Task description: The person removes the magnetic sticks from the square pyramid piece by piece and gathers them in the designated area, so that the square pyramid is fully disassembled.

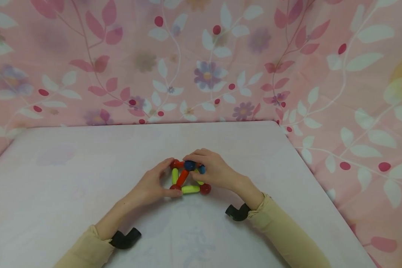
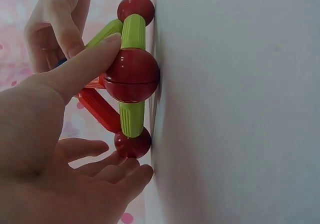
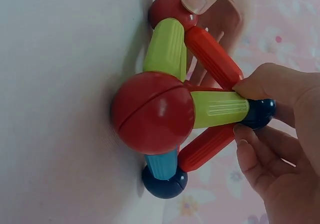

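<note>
A pyramid of magnetic balls and ribbed rods (image 1: 190,190) stands on the table. Its base has three red balls (image 3: 152,113), a dark blue ball (image 3: 165,183), and green rods (image 2: 132,120) and a light blue rod (image 3: 162,165) between them. Red rods (image 3: 212,56) and a green rod slope up to a dark blue top ball (image 1: 189,165). My left hand (image 1: 150,185) spans the left side, thumb on the near red ball and fingertips at the far one. From the right, my right hand (image 1: 214,169) pinches the top ball where the green rod meets it.
A white cloth covers the table (image 1: 87,160). Pink flowered fabric (image 1: 187,63) rises behind it and along the right side. Black curved pieces (image 1: 126,238) sit at both wrists, by the beige sleeves (image 1: 284,230).
</note>
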The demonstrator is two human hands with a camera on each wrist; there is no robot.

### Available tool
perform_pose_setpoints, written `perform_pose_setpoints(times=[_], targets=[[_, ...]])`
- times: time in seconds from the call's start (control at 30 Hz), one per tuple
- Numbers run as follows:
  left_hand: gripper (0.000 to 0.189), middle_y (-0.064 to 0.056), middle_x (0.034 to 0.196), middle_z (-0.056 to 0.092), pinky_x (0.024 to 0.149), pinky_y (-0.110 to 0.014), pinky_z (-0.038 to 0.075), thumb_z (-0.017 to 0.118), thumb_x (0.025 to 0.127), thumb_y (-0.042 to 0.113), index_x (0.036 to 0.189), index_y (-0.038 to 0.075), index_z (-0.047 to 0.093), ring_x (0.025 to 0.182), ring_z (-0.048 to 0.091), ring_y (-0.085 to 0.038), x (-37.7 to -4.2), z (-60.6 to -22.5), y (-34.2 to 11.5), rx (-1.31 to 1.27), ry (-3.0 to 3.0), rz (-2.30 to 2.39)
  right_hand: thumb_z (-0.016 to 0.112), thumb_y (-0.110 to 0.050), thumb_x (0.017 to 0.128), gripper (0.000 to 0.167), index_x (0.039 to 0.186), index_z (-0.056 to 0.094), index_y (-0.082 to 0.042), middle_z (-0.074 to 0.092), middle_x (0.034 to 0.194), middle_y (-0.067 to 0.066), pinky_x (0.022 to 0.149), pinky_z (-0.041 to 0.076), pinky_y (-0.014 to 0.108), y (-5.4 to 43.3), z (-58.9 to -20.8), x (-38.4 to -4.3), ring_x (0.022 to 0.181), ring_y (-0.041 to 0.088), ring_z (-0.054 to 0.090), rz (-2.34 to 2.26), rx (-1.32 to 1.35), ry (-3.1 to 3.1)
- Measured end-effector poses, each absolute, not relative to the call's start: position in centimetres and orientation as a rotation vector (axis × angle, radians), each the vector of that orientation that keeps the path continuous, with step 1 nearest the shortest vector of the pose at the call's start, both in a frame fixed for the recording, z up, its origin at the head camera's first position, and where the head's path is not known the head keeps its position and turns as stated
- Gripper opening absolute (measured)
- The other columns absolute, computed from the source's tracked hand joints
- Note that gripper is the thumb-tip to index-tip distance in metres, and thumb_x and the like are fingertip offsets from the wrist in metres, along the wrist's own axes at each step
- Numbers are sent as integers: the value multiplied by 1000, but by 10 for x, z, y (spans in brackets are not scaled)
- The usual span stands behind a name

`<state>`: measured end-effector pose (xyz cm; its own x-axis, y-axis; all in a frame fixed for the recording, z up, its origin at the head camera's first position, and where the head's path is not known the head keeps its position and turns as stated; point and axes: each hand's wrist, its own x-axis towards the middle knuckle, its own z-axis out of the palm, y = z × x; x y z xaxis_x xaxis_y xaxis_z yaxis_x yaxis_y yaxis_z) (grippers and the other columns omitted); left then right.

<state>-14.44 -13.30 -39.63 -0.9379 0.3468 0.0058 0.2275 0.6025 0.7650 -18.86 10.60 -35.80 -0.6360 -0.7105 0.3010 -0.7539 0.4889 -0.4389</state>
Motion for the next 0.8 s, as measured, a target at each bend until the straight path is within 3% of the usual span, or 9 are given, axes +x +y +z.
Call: perform_pose_setpoints(times=[0.23,0.47,0.8], targets=[[103,-11,161,34,115,-60,32,87,76,37,157,8,30,149,30,-35,-145,-396,-128,548,2686,1240,77,-12,85,38,122,68,-6,68,115,4,87,57,28,109,-361,-188,98,15,65,856,1293,-2594],[105,-9,160,37,115,-61,32,87,76,40,158,11,29,149,31,-34,-143,-397,-129,523,2646,1252,78,-11,84,37,120,69,-5,71,110,2,78,58,25,108,-362,-188,87,11,65,873,1305,-2527],[107,-11,160,37,115,-62,31,86,75,45,159,12,27,148,31,-36,-142,-396,-132,495,2638,1236,80,-2,81,39,118,68,0,72,110,8,87,59,29,104,-368,-188,96,17,69,1121,1319,-2471]])
